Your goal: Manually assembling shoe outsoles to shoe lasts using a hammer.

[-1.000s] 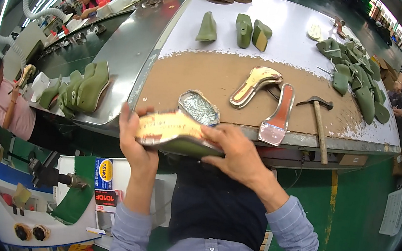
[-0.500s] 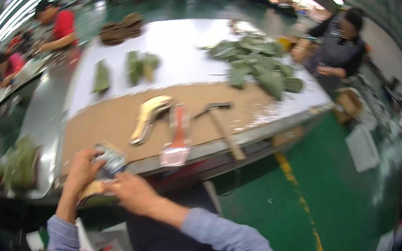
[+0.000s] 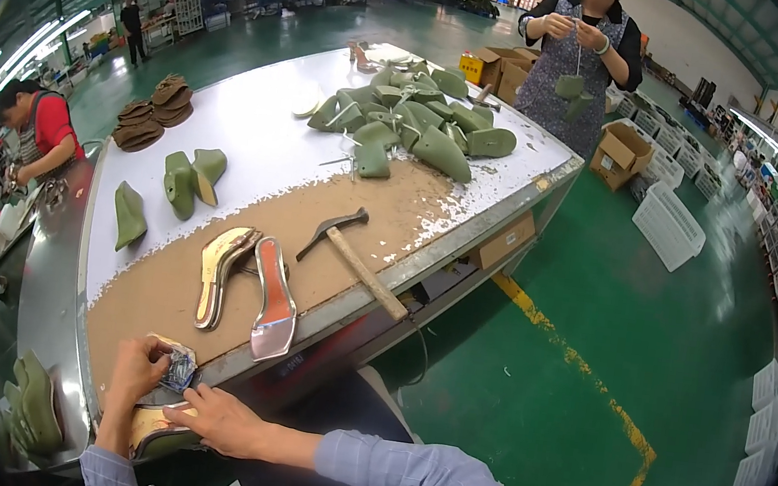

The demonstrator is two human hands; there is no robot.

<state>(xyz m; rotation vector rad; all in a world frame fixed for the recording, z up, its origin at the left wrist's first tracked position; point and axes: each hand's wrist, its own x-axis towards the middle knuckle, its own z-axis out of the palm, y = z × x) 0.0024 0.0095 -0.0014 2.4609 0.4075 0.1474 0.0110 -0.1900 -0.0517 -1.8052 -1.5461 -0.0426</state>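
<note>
Near the table's front left corner, a green shoe last (image 3: 165, 447) lies with a gold-tan insole (image 3: 148, 421) on its upper side. My right hand (image 3: 226, 422) has its fingers closed over the last's edge and the insole. Just beyond, my left hand (image 3: 136, 369) reaches with fingertips bent together at a small packet (image 3: 180, 369) of dark, shiny bits, perhaps nails. Whatever is between those fingertips is too small to make out. Further along the brown board lie a gold sandal (image 3: 220, 271), a sandal with an orange insole (image 3: 276, 302) and a wooden-handled hammer (image 3: 361, 269).
Green lasts (image 3: 414, 115) are heaped at the table's far side, with brown stacked pieces (image 3: 154, 112) far left. More green lasts (image 3: 34, 403) stand at lower left. Beyond the table's right side a person (image 3: 576, 62) holds green pieces. A cardboard box (image 3: 621, 155) sits behind.
My view has shifted and steadied. My left hand stays by the packet and my right hand by the last. The person across has raised both hands, with green pieces hanging below them.
</note>
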